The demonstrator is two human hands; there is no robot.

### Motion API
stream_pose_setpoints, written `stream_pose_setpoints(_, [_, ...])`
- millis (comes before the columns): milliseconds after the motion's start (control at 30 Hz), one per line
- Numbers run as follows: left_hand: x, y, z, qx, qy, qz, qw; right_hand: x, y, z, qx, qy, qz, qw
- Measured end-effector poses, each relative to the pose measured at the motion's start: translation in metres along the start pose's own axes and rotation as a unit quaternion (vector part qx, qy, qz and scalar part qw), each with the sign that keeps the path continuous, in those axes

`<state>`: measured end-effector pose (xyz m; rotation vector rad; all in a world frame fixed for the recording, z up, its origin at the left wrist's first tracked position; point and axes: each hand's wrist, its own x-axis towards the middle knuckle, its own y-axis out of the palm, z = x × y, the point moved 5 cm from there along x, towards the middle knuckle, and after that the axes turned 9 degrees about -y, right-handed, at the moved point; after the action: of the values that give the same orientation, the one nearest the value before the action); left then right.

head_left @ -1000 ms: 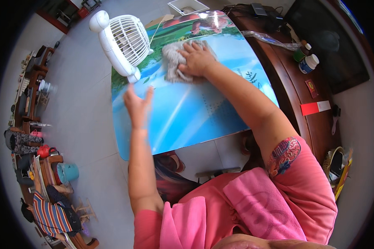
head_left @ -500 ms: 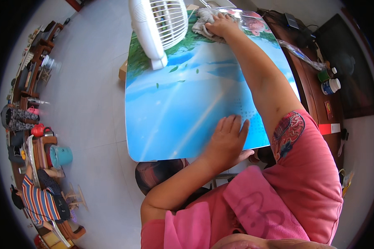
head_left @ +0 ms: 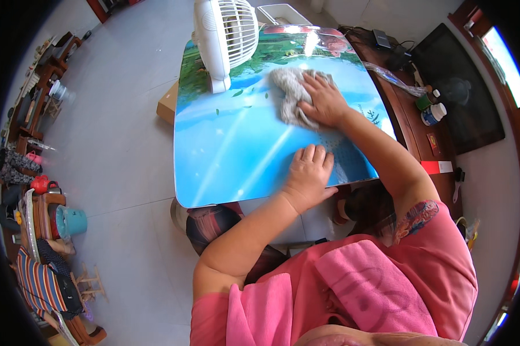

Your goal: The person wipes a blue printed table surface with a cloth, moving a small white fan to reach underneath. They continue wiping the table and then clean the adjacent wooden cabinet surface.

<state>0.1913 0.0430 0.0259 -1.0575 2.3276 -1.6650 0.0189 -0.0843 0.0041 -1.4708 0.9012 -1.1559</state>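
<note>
My right hand presses down on a crumpled grey cloth, its fingers bent over the cloth's right part. The cloth lies on the small table, whose glossy top is printed with blue sky, water and green leaves. At the table's near edge rests my left hand, fingers lying on the top and thumb out past the edge; nothing is in it. A white fan with a slatted guard stands on the far left of the table, apart from both hands.
Along the right runs a brown wooden cabinet with a green bottle, a white-capped jar and a dark screen. A cardboard box is beside the table's left edge. Far left, a person in a striped top is near a blue bucket.
My right hand has drawn the cloth from the far edge toward me, to mid-table. My left hand stays at the near edge. The view has shifted somewhat.
</note>
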Motion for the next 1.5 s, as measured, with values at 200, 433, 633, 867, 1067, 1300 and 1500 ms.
stream_pose_setpoints(200, [0.000,0.002,-0.003,0.059,0.027,-0.012,0.998,-0.053,-0.028,0.032,-0.014,-0.020,0.019,1.000])
stream_pose_setpoints(433, [0.001,0.010,0.000,0.091,0.036,-0.012,0.995,0.036,0.012,-0.032,-0.002,0.071,0.013,0.997])
stream_pose_setpoints(633, [0.002,0.006,0.002,0.050,0.036,-0.012,0.998,0.136,0.040,-0.101,0.001,0.207,0.066,0.976])
stream_pose_setpoints(867, [-0.003,0.020,0.010,0.055,0.021,-0.089,0.994,0.226,0.082,-0.162,-0.027,0.197,0.062,0.978])
stream_pose_setpoints(1067, [-0.003,0.029,0.007,0.090,0.032,-0.129,0.987,0.265,0.140,-0.246,-0.098,0.137,0.037,0.985])
stream_pose_setpoints(1300, [-0.001,0.030,0.006,0.050,0.025,-0.108,0.993,0.233,0.130,-0.236,-0.097,0.137,0.031,0.985])
stream_pose_setpoints(1500, [-0.004,0.014,0.010,0.028,0.006,-0.022,0.999,0.126,0.062,-0.116,-0.011,0.125,0.040,0.991])
